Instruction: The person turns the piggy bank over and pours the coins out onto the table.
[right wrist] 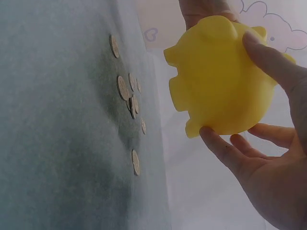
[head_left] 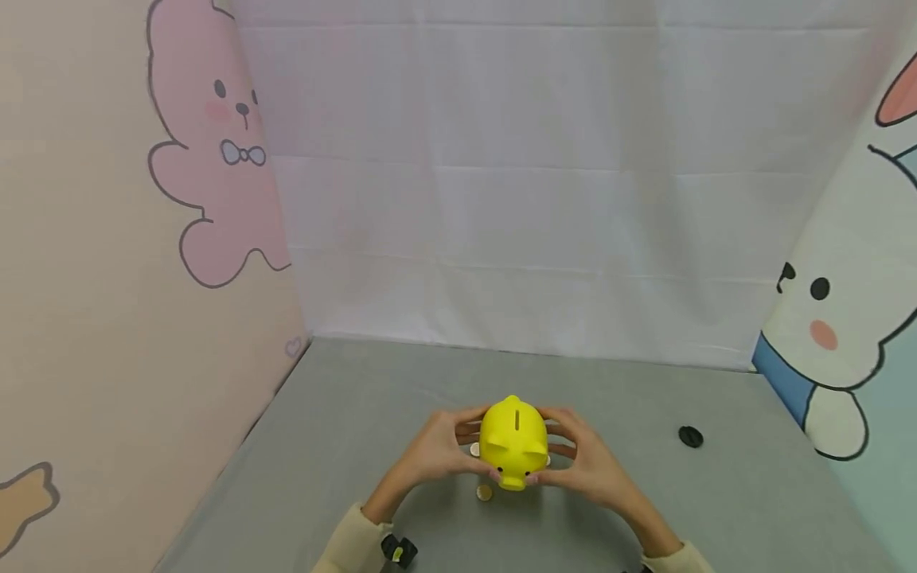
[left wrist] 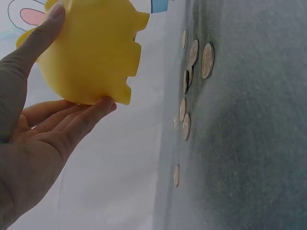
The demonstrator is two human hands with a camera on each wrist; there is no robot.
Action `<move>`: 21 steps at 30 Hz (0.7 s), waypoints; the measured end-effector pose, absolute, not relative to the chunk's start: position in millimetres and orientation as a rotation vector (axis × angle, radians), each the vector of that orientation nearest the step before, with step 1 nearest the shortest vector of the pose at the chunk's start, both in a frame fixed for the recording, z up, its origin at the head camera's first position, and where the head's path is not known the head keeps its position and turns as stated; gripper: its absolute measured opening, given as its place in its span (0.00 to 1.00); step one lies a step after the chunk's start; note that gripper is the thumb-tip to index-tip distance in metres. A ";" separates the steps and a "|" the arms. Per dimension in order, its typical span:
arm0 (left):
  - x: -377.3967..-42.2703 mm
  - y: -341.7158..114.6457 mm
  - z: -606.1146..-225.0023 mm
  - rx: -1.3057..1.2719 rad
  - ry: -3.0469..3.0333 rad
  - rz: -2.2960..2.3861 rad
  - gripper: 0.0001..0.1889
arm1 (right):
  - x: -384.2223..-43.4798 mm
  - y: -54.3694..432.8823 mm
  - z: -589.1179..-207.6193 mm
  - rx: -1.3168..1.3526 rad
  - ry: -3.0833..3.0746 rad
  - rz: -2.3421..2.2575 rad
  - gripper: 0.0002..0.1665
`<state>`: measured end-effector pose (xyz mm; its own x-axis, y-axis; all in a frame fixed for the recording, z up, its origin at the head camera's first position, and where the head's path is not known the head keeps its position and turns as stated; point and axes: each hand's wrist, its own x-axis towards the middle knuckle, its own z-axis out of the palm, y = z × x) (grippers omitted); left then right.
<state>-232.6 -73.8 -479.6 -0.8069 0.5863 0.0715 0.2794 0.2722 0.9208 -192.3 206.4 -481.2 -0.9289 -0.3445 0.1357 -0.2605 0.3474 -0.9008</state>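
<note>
Both hands hold a yellow piggy bank (head_left: 513,446) upright above the grey table, its coin slot on top and its snout toward the person. My left hand (head_left: 438,450) grips one side, thumb near the face and fingers toward the rear. On the opposite side my right hand (head_left: 582,458) grips it the same way. Both wrist views show a gap between the pig's feet and the tabletop. Beneath it lie several coins (left wrist: 207,61), some overlapping. One coin (head_left: 484,493) shows in front of the pig in the head view.
A round black cap-like piece (head_left: 691,436) lies on the grey tabletop (head_left: 723,509) to the right. A white cloth (head_left: 501,199) hangs behind the table. Walls with cartoon animals stand at both sides.
</note>
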 end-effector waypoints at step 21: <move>-235.2 -67.0 -474.1 0.821 2.265 1.528 0.50 | -195.3 212.2 -469.0 -0.550 2.537 -1.540 0.56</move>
<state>-235.2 -67.0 -474.1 -0.7963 0.6001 0.0757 0.2948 0.2758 0.9149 -195.3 212.2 -469.0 -0.9263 -0.3679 0.0816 -0.2421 0.4151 -0.8770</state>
